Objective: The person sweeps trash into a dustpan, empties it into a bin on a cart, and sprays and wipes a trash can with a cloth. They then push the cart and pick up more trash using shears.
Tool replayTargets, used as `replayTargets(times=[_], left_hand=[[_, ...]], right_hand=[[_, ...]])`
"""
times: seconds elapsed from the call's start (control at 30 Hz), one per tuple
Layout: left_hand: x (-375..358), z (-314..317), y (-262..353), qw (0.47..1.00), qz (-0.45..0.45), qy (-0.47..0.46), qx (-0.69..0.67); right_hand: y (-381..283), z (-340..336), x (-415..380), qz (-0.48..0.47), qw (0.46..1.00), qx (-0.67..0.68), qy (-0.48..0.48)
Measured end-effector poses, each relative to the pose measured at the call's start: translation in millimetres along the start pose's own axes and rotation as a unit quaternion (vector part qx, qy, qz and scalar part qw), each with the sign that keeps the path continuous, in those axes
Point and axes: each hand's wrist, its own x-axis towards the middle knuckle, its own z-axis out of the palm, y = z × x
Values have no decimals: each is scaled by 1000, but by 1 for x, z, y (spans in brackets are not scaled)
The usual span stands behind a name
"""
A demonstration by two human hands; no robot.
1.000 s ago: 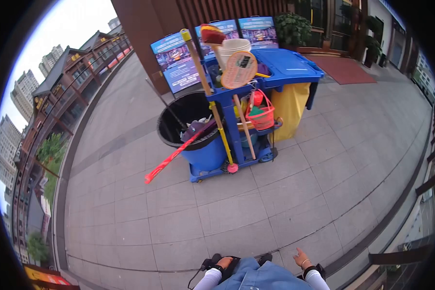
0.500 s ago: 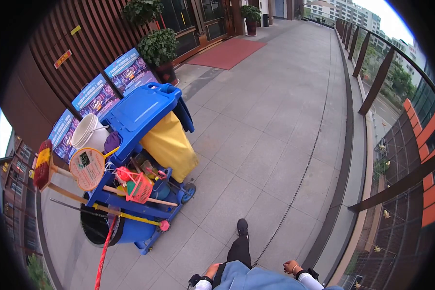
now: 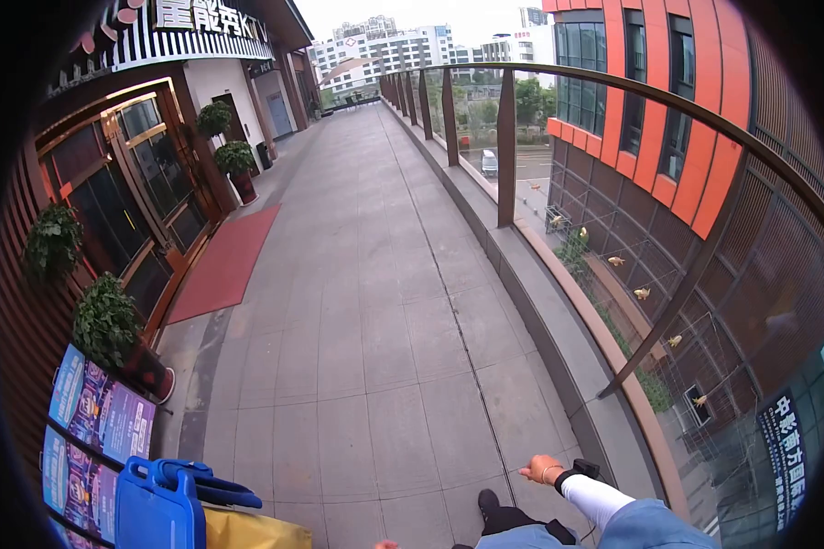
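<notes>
My right hand (image 3: 542,469) hangs in front of me on the right, above the grey paving. Its fingers are curled in, and nothing shows in them. A band and a dark device sit at that wrist, below a white sleeve. Only a sliver of my left hand (image 3: 386,545) shows at the bottom edge, its fingers cut off by the frame. To its left stands the cleaning cart, of which the blue lid (image 3: 156,503) and the yellow bag (image 3: 252,531) are in view. Neither hand is seen touching the cart.
A glass railing (image 3: 506,146) on a low kerb runs along the right. On the left are poster boards (image 3: 101,407), potted plants (image 3: 110,320), glass doors (image 3: 124,201) and a red mat (image 3: 229,265). The paved walkway (image 3: 357,274) stretches ahead.
My view has swung up and to the right. The cart has slid to the lower left, mostly out of frame. My right arm reaches further forward; my left hand has almost left view.
</notes>
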Motion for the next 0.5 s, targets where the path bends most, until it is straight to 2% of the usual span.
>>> replayTargets(times=[0.03, 0.07, 0.1, 0.13, 0.17, 0.23, 0.27, 0.3, 0.33, 0.37, 0.4, 0.47, 0.5], left_hand=[[34, -22, 49, 999, 35, -9, -40], [65, -42, 98, 994, 100, -41, -6], [75, -57, 169, 980, 197, -31, -24], [86, -72, 234, 947, 312, -60, 40], [86, -83, 304, 917, 384, -88, 66], [86, -85, 407, 815, 558, -66, 141], [83, -81, 446, 779, 612, -76, 113], [88, -76, 472, 740, 662, -89, 82], [108, -71, 473, 746, 654, -89, 87], [139, -63, 469, 748, 660, -67, 9], [160, -59, 469, 745, 661, -46, -74], [183, -71, 473, 759, 647, -8, -74], [192, -80, 472, 771, 632, 29, -72]], right_hand=[[-20, -18, 21, 22, 999, 37, -26], [-38, -34, 45, 42, 995, 72, -54], [-55, -47, 72, 23, 999, 19, -40], [-73, -59, 102, 2, 999, -35, -29], [-96, -76, 135, 13, 995, -59, -75], [-153, -111, 180, -34, 995, -96, -18], [-180, -119, 210, -65, 991, -116, 7], [-213, -138, 213, -92, 993, -73, 28], [-247, -154, 217, -134, 988, -77, 6], [-275, -153, 240, -190, 979, -77, 8], [-299, -163, 242, -280, 960, -12, 19], [-346, -183, 248, -294, 953, 60, -50], [-362, -191, 263, -321, 945, 51, -36]])
